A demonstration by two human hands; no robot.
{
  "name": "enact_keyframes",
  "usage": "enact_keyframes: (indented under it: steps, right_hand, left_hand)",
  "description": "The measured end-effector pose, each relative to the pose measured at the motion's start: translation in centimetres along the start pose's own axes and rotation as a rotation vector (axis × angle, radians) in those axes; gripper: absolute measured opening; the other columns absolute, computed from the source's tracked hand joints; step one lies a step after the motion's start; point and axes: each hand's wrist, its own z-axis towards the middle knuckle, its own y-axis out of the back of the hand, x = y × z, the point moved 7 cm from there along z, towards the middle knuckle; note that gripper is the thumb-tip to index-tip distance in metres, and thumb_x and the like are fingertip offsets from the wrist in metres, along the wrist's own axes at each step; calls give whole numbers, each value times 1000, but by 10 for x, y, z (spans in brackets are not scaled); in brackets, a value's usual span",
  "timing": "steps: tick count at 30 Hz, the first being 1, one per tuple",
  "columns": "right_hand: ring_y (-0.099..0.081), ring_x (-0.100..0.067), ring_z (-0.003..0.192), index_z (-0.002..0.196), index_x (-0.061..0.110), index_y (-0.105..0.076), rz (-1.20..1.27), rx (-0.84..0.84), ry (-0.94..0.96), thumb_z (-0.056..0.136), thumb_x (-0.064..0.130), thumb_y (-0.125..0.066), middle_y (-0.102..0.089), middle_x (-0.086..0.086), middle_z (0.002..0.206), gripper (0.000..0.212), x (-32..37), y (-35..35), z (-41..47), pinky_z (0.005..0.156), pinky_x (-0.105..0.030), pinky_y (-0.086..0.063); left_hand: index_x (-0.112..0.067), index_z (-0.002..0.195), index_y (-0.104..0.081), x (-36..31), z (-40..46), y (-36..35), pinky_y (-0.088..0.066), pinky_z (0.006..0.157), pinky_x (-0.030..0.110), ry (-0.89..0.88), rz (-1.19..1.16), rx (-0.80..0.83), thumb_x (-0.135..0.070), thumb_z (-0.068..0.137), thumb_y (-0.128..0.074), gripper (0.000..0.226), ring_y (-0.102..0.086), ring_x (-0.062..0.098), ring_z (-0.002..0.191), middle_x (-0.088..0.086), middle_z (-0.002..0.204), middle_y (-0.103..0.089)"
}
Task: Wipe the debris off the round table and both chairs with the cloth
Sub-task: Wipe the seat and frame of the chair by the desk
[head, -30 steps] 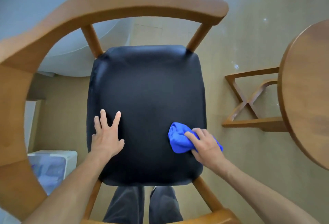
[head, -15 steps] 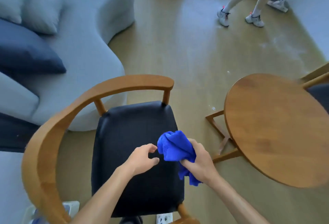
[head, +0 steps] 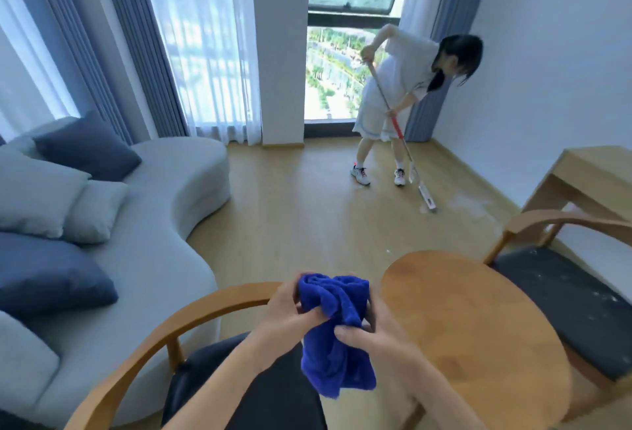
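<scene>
while gripped by both hands, left hand and right hand curled round bunched cloth, long axis vertical, raised over near chair; round table just right, speckled far chair beyond, nearer right hand.

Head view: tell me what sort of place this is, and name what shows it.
Most likely a living room in a high-rise flat. A curved grey sofa with cushions sits left, floor-length curtains frame a tall window overlooking trees far below, and a round wooden table stands between two wooden armchairs.
</scene>
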Motion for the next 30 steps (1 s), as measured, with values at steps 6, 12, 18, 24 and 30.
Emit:
enact_keyframes:
  steps: [6, 12, 18, 24, 30]
  right_hand:
    - [-57, 4, 103, 122, 37, -50, -311, -304, 205, 87, 19, -69, -63, 18, 112, 44, 68, 18, -21, 83, -17, -50]
    - [-62, -16, 106, 122, 21, -59, -259, -229, 225, 94, 8, -60, -68, 3, 112, 32, 80, 19, -38, 90, -35, -53]
    - [-60, -8, 106, 124, 25, -55, -357, -134, 177, 92, 30, -64, -64, 9, 113, 34, 93, 2, -44, 87, -24, -51]
    - [-60, -7, 99, 126, 23, -54, -645, -106, 160, 80, 28, -77, -64, 7, 110, 51, 110, 2, -36, 85, -29, -52]
    - [-63, -16, 91, 107, 17, -61, -364, -226, 149, 84, 3, -69, -67, -3, 100, 28, 113, 29, -35, 79, -30, -52]
  left_hand:
    - [-24, 98, -58, -43, 2, 3, -55, 72, 29, -115, 147, 32, -32, 66, -75, 38, -66, 11, 81, -9, 84, -69]
    - [-23, 99, -57, -58, -8, 6, -53, 70, 29, -94, 98, 199, -23, 65, -75, 39, -63, 15, 82, 3, 90, -67]
    - [-27, 88, -55, -69, -14, 2, -47, 65, 26, -160, 187, 216, -23, 64, -68, 27, -56, 8, 71, -7, 74, -61]
    - [-26, 95, -58, -79, -11, 1, -53, 74, 30, -160, 131, 214, -14, 65, -78, 37, -64, 9, 80, -7, 83, -67]
    - [-26, 131, -45, -36, -21, -3, -56, 91, 42, 17, 179, 441, -30, 67, -83, 74, -62, 19, 111, 2, 124, -60]
